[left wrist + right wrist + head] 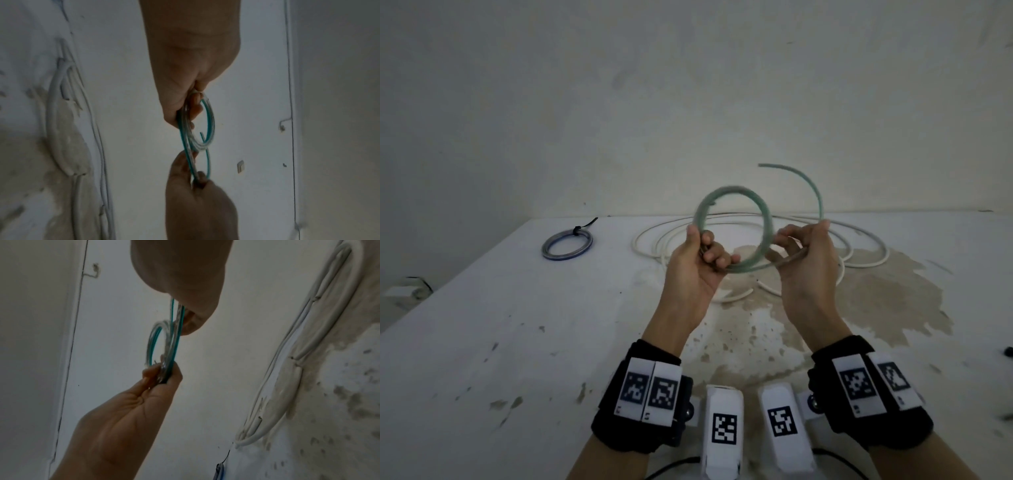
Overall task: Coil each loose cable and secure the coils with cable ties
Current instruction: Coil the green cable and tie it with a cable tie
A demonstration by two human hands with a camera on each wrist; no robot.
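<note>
A green cable [732, 229] is held up above the white table [517, 308] as a round coil. My left hand [700, 255] grips the coil's left side, thumb on the outside and fingers curled through the ring. My right hand [806, 251] pinches the coil's right side, and the cable's free end [808, 181] arcs up and left from it. The left wrist view shows the green cable [197, 134] edge-on between both hands. In the right wrist view the green cable [168, 344] runs from my right hand down to the left hand [156, 378].
A loose white cable [859, 253] sprawls in wide loops on the table behind my hands, over a worn brown patch. A blue coil [567, 244] bound with a black tie lies at the far left. Bare wall stands behind the table.
</note>
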